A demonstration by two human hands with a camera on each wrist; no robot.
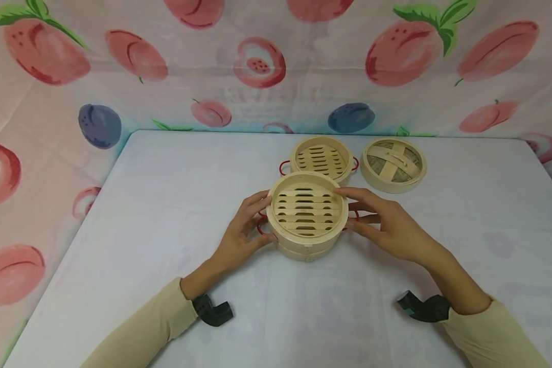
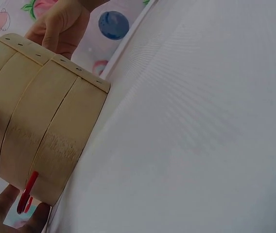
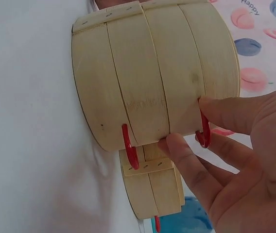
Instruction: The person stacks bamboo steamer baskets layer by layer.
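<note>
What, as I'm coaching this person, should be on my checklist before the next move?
1. Two-sided hold: ok; left hand and right hand grip the front stack.
2. Middle seam closed: ok; the right wrist view shows no gap.
3. Top slats bare: ok; nothing lies on them.
4. Lid fitted: not ok; it sits apart, right of the rear basket.
5. Front stack clear of rear basket: cannot tell; they overlap in the head view.

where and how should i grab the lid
Likely best: take the lid by its rim, from the front and right, where its round side faces bare table; the back steamer stands close on its left. The strip across its top looks like a handle, but I can't judge any gap underneath.
</note>
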